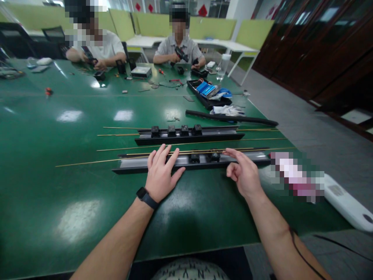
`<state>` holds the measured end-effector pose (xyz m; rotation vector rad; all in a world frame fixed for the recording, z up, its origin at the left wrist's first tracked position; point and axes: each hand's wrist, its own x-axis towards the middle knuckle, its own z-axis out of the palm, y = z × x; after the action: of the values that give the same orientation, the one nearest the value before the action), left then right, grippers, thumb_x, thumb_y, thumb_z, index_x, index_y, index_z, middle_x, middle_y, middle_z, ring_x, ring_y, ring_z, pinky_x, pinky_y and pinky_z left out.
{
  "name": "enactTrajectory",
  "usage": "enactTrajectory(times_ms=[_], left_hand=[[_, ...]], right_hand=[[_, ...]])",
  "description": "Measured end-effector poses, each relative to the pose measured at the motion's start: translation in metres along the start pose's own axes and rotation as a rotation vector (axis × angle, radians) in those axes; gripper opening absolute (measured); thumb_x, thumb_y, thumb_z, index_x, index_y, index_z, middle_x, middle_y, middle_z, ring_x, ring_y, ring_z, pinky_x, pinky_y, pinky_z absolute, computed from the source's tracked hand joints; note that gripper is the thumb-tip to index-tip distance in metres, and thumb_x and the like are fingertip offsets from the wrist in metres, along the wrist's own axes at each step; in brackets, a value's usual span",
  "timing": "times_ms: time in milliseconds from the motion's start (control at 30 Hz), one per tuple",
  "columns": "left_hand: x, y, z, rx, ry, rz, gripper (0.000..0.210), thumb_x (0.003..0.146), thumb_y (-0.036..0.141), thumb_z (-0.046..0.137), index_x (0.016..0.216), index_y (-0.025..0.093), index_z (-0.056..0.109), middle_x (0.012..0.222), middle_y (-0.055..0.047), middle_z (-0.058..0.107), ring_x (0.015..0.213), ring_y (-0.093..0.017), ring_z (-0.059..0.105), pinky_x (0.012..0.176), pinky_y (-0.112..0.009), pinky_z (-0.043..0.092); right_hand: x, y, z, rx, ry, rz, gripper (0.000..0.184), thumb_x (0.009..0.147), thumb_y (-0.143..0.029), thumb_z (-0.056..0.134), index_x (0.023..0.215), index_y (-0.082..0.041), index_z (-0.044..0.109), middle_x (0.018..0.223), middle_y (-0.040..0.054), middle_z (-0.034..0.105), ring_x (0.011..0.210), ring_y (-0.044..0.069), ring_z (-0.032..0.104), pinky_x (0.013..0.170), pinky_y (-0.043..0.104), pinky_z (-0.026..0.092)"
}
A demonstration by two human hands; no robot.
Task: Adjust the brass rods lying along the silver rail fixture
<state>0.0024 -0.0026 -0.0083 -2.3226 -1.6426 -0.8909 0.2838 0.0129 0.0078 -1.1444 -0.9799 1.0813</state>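
My left hand (162, 171) lies with fingers spread across a long black channel rail (131, 163) with a grey inner strip. Its fingertips are at the thin brass rods (87, 161) that run along the rail. Over the rail's right part is my right hand (244, 171), its forefinger stretched toward the rods and its thumb apart. Whether those fingertips touch a rod I cannot tell. Between my hands two small black blocks (215, 156) sit in the rail. Behind lies a second black rail (189, 138) carrying several black blocks (171, 131).
A black tube (233, 117) and white gloves (227, 111) lie beyond the rails, near a black tray (204, 99) with blue items. A white device (346, 202) is at the right edge. Two people work across the green table (43, 128), one holding a power drill (181, 54).
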Motion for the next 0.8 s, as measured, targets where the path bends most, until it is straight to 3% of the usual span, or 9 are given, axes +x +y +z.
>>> enactTrajectory(times_ms=[100, 300, 467, 667, 800], left_hand=[[0.0003, -0.0001, 0.0001, 0.001, 0.002, -0.002, 0.057, 0.099, 0.046, 0.061, 0.150, 0.022, 0.054, 0.156, -0.016, 0.053, 0.152, -0.033, 0.040, 0.126, -0.053, 0.024], [0.0011, -0.0007, 0.0003, -0.003, -0.005, -0.005, 0.057, 0.099, 0.046, 0.061, 0.150, 0.022, 0.054, 0.156, -0.016, 0.052, 0.153, -0.033, 0.039, 0.126, -0.052, 0.023], [0.0006, -0.0010, 0.0002, -0.013, 0.001, -0.006, 0.058, 0.098, 0.045, 0.062, 0.150, 0.022, 0.054, 0.156, -0.016, 0.052, 0.153, -0.033, 0.040, 0.126, -0.054, 0.024], [0.0003, -0.0009, 0.0007, -0.004, -0.002, -0.001, 0.057, 0.098, 0.045, 0.062, 0.150, 0.022, 0.054, 0.156, -0.016, 0.052, 0.152, -0.033, 0.040, 0.125, -0.054, 0.025], [0.0002, -0.0012, 0.0008, 0.003, -0.002, -0.003, 0.057, 0.098, 0.045, 0.062, 0.150, 0.022, 0.053, 0.156, -0.016, 0.052, 0.153, -0.033, 0.039, 0.126, -0.054, 0.024]], right_hand=[[-0.0006, -0.0001, 0.0000, 0.000, -0.026, 0.002, 0.036, 0.095, -0.049, 0.066, 0.118, -0.023, 0.076, 0.120, 0.0104, 0.073, 0.045, 0.006, 0.057, 0.032, 0.019, 0.022], [0.0019, -0.0003, -0.0025, 0.015, 0.049, -0.003, 0.035, 0.094, -0.048, 0.067, 0.114, -0.021, 0.076, 0.113, 0.0098, 0.074, 0.044, 0.006, 0.056, 0.032, 0.019, 0.021], [-0.0004, -0.0012, 0.0002, -0.002, -0.021, 0.017, 0.038, 0.094, -0.049, 0.067, 0.118, -0.022, 0.075, 0.120, 0.0107, 0.073, 0.044, 0.006, 0.057, 0.032, 0.019, 0.021], [0.0009, -0.0003, -0.0021, 0.011, 0.031, -0.009, 0.037, 0.095, -0.049, 0.066, 0.116, -0.020, 0.076, 0.116, 0.0105, 0.074, 0.045, 0.006, 0.057, 0.032, 0.018, 0.022], [-0.0001, 0.0007, -0.0011, 0.002, -0.035, 0.014, 0.038, 0.095, -0.049, 0.066, 0.120, -0.021, 0.074, 0.120, 0.0110, 0.073, 0.045, 0.006, 0.058, 0.032, 0.018, 0.021]])
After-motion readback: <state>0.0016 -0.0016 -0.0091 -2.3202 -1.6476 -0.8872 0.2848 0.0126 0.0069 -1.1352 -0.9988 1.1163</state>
